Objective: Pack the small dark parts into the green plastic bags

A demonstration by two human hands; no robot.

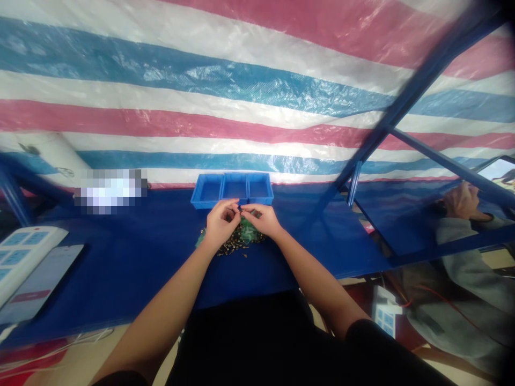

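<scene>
My left hand (221, 224) and my right hand (264, 218) meet over a pile of small brass-coloured screw-like pieces (230, 247). Thumb and fingers are pinched together on both hands, the fingertips almost touching. Whatever sits between them is too small to make out. Beneath the hands, a green plastic bag (250, 234) lies spread under and around the pile. One loose piece (245, 255) rests a little nearer to me. Just beyond my fingers stands a blue tray with three compartments (206, 205), its front edge partly hidden by my hands.
A white power strip (38, 238) and a phone (44, 281) lie at the left of the blue table (161, 268). Blue metal bars (378, 140) slant up on the right. Beyond them a co-worker's hands (462, 201) and grey sleeve (454, 233) show. Striped sheeting hangs behind.
</scene>
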